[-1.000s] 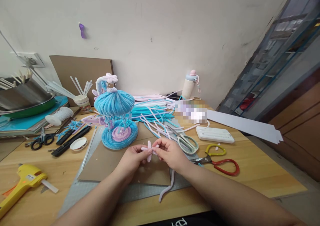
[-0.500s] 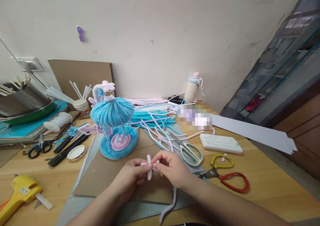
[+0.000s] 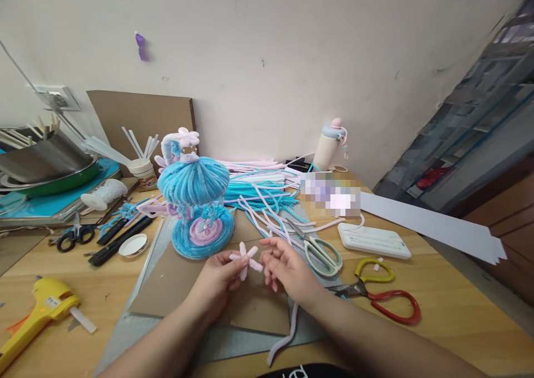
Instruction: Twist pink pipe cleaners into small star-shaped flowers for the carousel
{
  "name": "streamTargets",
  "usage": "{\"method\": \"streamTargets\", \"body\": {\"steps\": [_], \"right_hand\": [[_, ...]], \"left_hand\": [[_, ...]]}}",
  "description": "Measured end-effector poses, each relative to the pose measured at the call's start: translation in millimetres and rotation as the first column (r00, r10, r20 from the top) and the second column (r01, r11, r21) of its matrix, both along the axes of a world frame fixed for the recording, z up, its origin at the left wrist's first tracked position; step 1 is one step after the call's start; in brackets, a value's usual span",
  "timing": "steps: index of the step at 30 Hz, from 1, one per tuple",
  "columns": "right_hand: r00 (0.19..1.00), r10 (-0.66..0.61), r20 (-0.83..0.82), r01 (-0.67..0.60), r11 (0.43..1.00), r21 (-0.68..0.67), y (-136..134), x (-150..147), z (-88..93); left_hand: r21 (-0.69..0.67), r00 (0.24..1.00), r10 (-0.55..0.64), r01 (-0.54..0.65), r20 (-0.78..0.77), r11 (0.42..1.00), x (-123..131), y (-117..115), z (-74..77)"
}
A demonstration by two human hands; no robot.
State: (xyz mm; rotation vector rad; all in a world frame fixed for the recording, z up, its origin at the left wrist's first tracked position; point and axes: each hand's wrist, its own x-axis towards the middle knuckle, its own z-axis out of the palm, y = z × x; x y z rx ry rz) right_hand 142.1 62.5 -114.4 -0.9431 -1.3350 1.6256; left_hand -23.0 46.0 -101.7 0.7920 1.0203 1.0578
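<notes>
Between the thumb and fingers of my left hand [image 3: 219, 278] is a small pale pink pipe-cleaner flower [image 3: 251, 254], its petals spread outward. Just right of it, my right hand [image 3: 286, 269] is apart from the flower, fingers loosely bent and separated, with nothing in them. Both hands are over a piece of brown cardboard [image 3: 167, 289]. Behind them stands a blue and pink pipe-cleaner craft [image 3: 194, 180], with a domed top above a round coiled base [image 3: 225, 239]. A loose pale pipe cleaner [image 3: 286, 336] hangs below my right wrist.
Green-handled scissors [image 3: 322, 255] and red-and-yellow-handled scissors [image 3: 394, 305] lie to the right, near a white power bank [image 3: 373, 240]. Bundled pipe cleaners [image 3: 258, 194] lie behind. A yellow glue gun [image 3: 52, 300] and black scissors [image 3: 75, 234] are at left; a bottle [image 3: 326, 148] stands at the back.
My right hand has let go of the flower and moved slightly right, its fingers opening. The flower has turned in my left hand, showing its spread petals. The whole view has shifted a little.
</notes>
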Motion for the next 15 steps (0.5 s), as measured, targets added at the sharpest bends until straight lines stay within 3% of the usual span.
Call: {"method": "streamTargets", "body": {"steps": [4, 7, 12, 15], "right_hand": [[0.996, 0.028, 0.081, -0.033, 0.998, 0.056, 0.7, 2.4, -2.3], [0.977, 0.077, 0.197, -0.097, 0.991, 0.096, -2.7, 1.2, -2.9], [0.954, 0.112, 0.278, -0.159, 0.975, 0.153, -7.0, -3.4, 0.6], [0.936, 0.055, 0.347, -0.138, 0.966, 0.218, -7.5, -3.1, 4.4]], "left_hand": [[-0.008, 0.993, 0.047, -0.046, 0.104, 0.999, -1.7, 2.2, -0.7], [-0.012, 0.991, 0.087, -0.087, 0.100, 0.996, 0.3, 1.8, -3.3], [0.051, 0.999, 0.028, -0.027, -0.028, 0.998, 6.9, -2.6, -6.4], [0.098, 0.990, -0.011, 0.025, -0.139, 0.995, 8.8, -5.3, -7.6]]}}
